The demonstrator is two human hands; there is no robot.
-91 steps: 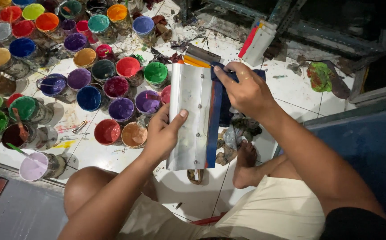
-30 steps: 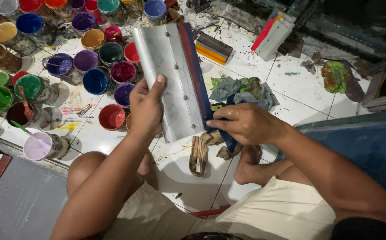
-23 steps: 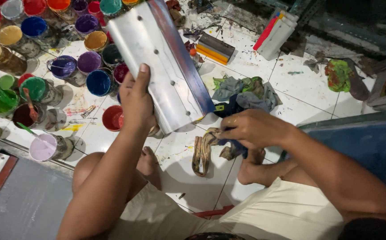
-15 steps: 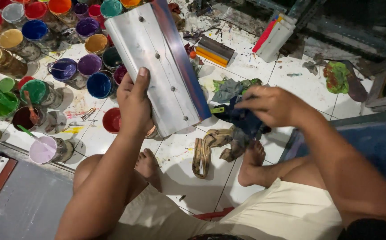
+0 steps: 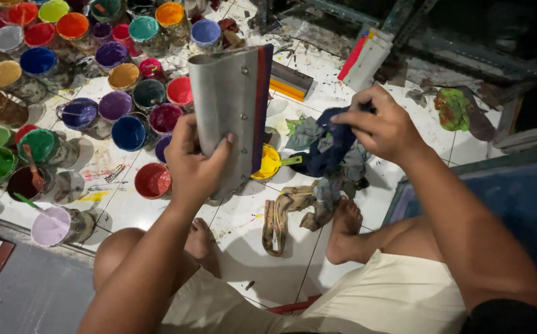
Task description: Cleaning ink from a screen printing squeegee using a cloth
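My left hand (image 5: 195,162) grips the near end of a long metal squeegee (image 5: 228,105) with a dark red blade along its right edge, held upright over the tiled floor. My right hand (image 5: 384,125) is closed on a stained dark blue rag (image 5: 329,147), lifted just right of the squeegee. Under the squeegee's lower right corner sits a yellow paint cup (image 5: 269,163). My bare feet (image 5: 344,229) rest on the tiles below the rag.
Several open pots of coloured paint (image 5: 129,133) crowd the floor at left, some with sticks in them. A twisted cloth strip (image 5: 279,213) lies by my foot. Other squeegees (image 5: 367,59) lie at the back. A framed screen (image 5: 27,297) sits at lower left, a blue one (image 5: 515,204) at right.
The squeegee has turned from tilted left to nearly upright. My right hand picked the blue rag off the floor and raised it toward the blade.
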